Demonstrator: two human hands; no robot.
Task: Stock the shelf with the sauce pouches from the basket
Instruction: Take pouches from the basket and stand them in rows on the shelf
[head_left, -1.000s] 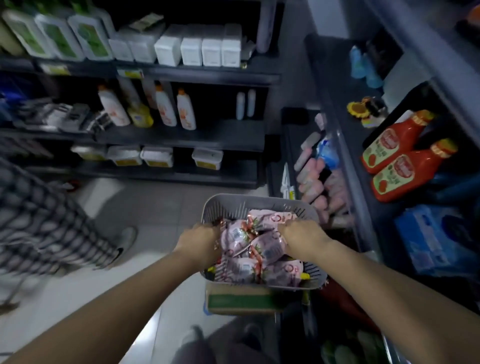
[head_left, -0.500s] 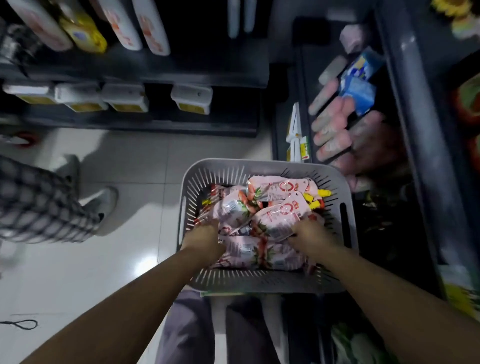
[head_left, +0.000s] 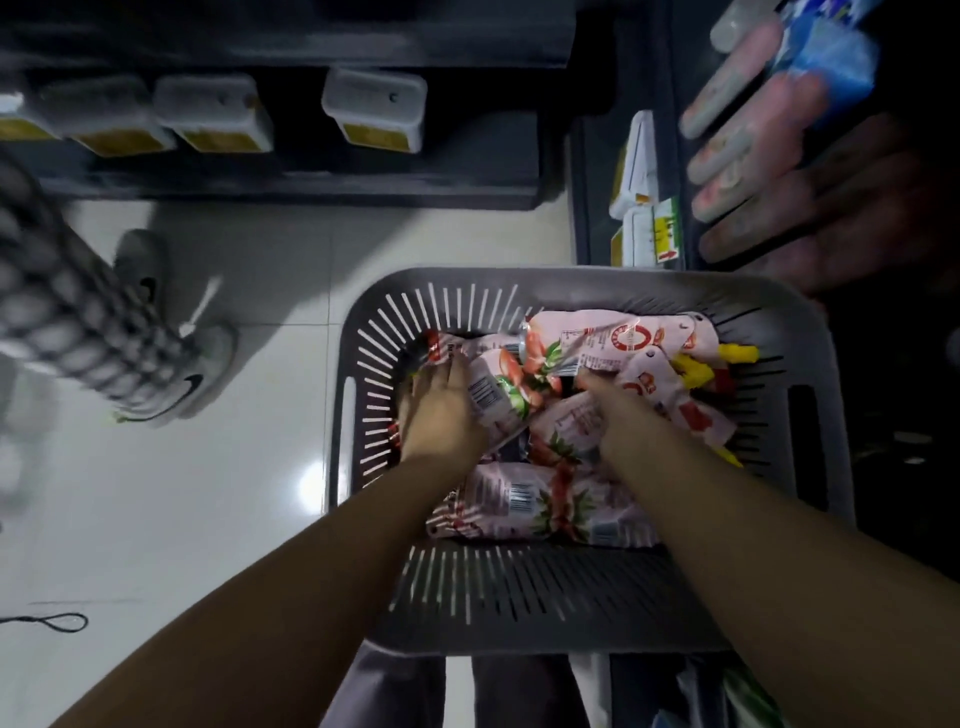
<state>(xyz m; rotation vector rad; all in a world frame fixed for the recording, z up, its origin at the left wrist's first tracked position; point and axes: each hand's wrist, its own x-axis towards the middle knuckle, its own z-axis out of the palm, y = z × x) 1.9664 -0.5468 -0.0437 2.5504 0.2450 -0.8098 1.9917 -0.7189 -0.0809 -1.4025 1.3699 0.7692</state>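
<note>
Your left hand (head_left: 441, 415) and right hand (head_left: 615, 410) dug deeper into the basket's (head_left: 519, 613) sauce pouches (head_left: 519, 499): left grip flat, holding nothing; right grip buried, can't tell.

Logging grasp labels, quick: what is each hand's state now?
Left hand: on the sauce pouches, grip cannot be told.
Right hand: fingers hidden among the pouches, cannot be told.
</note>
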